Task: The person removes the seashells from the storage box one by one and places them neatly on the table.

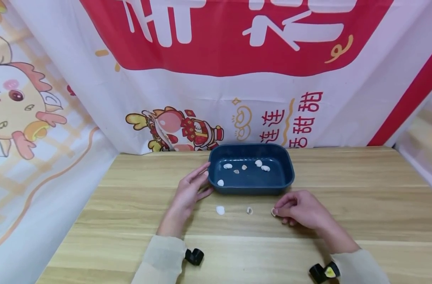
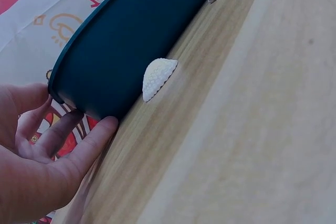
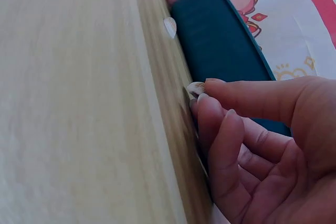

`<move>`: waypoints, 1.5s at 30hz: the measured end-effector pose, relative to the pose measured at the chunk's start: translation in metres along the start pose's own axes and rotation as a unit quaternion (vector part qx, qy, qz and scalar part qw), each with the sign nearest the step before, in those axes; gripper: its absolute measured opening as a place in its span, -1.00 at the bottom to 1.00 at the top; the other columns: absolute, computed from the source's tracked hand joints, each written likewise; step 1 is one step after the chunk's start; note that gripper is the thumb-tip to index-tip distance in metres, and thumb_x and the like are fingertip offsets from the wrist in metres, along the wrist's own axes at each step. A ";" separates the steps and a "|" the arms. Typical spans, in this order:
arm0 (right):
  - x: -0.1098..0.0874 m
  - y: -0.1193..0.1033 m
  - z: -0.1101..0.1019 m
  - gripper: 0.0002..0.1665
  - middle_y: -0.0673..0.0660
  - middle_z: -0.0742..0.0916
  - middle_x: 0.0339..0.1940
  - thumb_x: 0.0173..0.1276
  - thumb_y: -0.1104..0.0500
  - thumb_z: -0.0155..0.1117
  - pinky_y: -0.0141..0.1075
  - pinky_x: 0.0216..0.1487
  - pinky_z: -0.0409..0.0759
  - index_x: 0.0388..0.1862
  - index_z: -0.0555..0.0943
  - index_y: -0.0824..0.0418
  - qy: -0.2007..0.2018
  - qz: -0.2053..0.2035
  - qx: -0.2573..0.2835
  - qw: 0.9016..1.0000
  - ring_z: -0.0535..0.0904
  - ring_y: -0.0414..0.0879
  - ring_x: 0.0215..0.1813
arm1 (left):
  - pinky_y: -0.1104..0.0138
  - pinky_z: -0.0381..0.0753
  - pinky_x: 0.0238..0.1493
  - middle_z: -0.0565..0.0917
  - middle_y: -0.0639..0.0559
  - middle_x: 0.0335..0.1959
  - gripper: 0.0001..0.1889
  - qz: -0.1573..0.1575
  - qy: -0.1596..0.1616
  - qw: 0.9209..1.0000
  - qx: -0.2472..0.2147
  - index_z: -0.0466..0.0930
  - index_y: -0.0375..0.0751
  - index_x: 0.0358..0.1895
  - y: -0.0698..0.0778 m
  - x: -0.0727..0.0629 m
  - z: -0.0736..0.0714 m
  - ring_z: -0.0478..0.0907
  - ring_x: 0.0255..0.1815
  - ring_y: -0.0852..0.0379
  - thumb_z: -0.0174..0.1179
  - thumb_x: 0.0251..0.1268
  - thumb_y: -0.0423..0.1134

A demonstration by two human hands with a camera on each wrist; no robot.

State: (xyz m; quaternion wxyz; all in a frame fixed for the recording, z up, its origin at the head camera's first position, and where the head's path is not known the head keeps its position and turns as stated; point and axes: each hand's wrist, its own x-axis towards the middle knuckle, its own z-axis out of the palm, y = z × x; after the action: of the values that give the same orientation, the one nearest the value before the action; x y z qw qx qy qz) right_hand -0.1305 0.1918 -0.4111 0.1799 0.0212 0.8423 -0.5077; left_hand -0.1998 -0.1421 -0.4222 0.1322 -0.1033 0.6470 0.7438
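A dark blue rectangular basin [image 1: 251, 190] stands near the back of the table with several seashells inside. My left hand [image 1: 189, 192] holds its left end, thumb at the front corner and fingers along the side. In the left wrist view those fingers [image 2: 63, 135] touch the basin wall. My right hand [image 1: 303, 209] pinches a small seashell [image 3: 196, 88] between thumb and fingertips, just in front of the basin's right corner. On the wood before the basin lie a white scallop-like shell [image 1: 220, 210] and a smaller curved shell [image 1: 249, 210].
A printed cloth [image 1: 219, 90] hangs behind the wooden table [image 1: 237, 252] and along its left side. Inside the basin are white shells [image 1: 228, 166] and small brownish ones [image 1: 244, 167]. Each wrist wears a black camera [image 1: 194, 256].
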 end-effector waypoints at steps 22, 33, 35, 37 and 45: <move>0.001 0.001 -0.003 -0.81 0.09 0.79 -0.47 0.40 0.18 0.54 -0.29 -0.46 0.73 -0.14 0.80 0.29 0.019 0.009 -0.034 0.999 0.68 -0.10 -0.45 | 0.02 0.74 0.37 0.57 0.03 0.55 -0.62 0.010 -0.006 1.000 -0.004 0.64 0.35 0.40 -0.001 -0.001 -0.001 0.60 0.49 -0.11 0.21 0.65 -0.08; 0.002 0.001 -0.004 -0.84 0.08 0.80 -0.44 0.44 0.18 0.50 -0.28 -0.44 0.74 -0.13 0.82 0.26 0.021 0.020 -0.042 0.999 0.69 -0.09 -0.45 | 0.03 0.75 0.36 0.59 0.03 0.54 -0.62 0.009 -0.005 1.000 -0.008 0.64 0.36 0.39 -0.002 -0.002 0.001 0.60 0.50 -0.11 0.22 0.64 -0.09; 0.002 0.001 -0.004 -0.84 0.08 0.80 -0.44 0.44 0.17 0.50 -0.28 -0.44 0.74 -0.13 0.82 0.26 0.022 0.022 -0.043 0.999 0.69 -0.09 -0.45 | 0.02 0.74 0.37 0.57 0.02 0.55 -0.61 0.009 -0.007 1.000 -0.008 0.63 0.35 0.41 -0.002 -0.002 0.000 0.59 0.50 -0.12 0.21 0.65 -0.10; 0.003 0.002 -0.004 -0.83 0.08 0.80 -0.45 0.44 0.17 0.50 -0.28 -0.44 0.74 -0.12 0.82 0.26 0.023 0.025 -0.043 0.998 0.69 -0.09 -0.45 | 0.02 0.74 0.37 0.56 0.02 0.56 -0.62 0.007 -0.006 1.000 -0.007 0.63 0.35 0.41 -0.002 -0.003 0.001 0.59 0.50 -0.11 0.20 0.66 -0.10; 0.004 0.002 -0.003 -0.81 0.10 0.79 -0.48 0.43 0.14 0.52 -0.27 -0.45 0.74 -0.13 0.81 0.27 0.025 0.031 -0.042 0.998 0.69 -0.09 -0.47 | 0.01 0.74 0.37 0.58 0.02 0.54 -0.63 0.006 -0.003 1.000 -0.008 0.65 0.35 0.39 -0.001 -0.005 0.001 0.60 0.49 -0.10 0.21 0.65 -0.08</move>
State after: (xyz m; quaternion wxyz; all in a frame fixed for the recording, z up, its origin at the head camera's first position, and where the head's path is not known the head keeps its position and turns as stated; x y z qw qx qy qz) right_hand -0.1343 0.1951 -0.4128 0.1746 0.0523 0.8660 -0.4656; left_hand -0.1951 -0.1413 -0.4217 0.1290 -0.0979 0.6411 0.7502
